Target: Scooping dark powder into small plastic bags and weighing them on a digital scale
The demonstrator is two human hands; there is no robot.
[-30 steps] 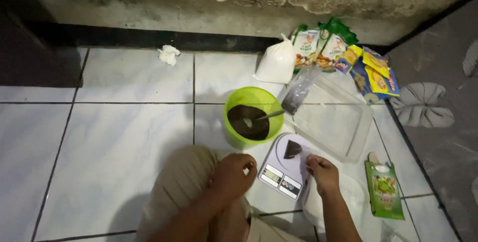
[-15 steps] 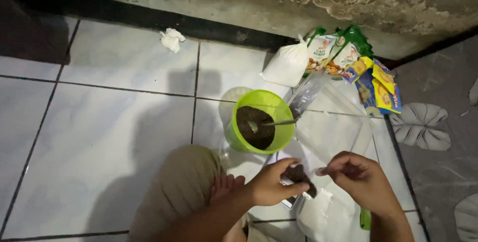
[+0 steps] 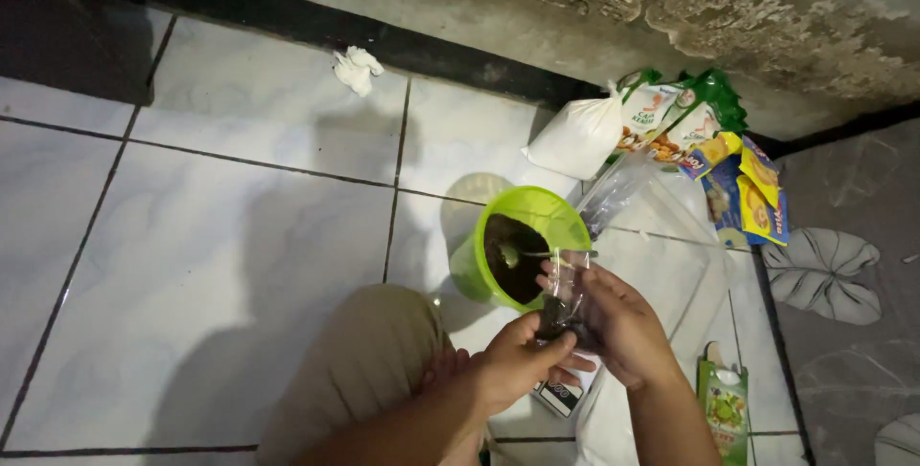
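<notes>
small clear plastic bag (image 3: 565,295): one unit, held upright between my two hands, long axis near vertical, open mouth pointing up toward the bowl rim. the lower part holds dark powder; the upper part is empty film. it sits just in front of the green bowl and above the digital scale.

my left hand (image 3: 518,363): fingers curled, thumb and fingertips pinching the lower part of the bag from the left. my right hand (image 3: 625,324): fingers closed around the bag from the right side, gripping its middle and upper film.

green bowl (image 3: 522,257): one unit, tilted on the white tile floor (image 3: 240,236), with dark powder inside and one spoon (image 3: 533,255) lying across it. digital scale (image 3: 561,395): one unit, mostly hidden beneath my hands, only a corner showing.

outward: one knotted white bag (image 3: 580,136) by the wall, a cluster of colourful sachets (image 3: 714,155) (count cannot be told), one green carton (image 3: 724,410) at lower right, one crumpled tissue (image 3: 356,69) at the far wall.

change from the earlier frames: a second ago the bag lay on the scale with both hands resting beside it; the bag is now lifted clear and gripped by both hands.
</notes>
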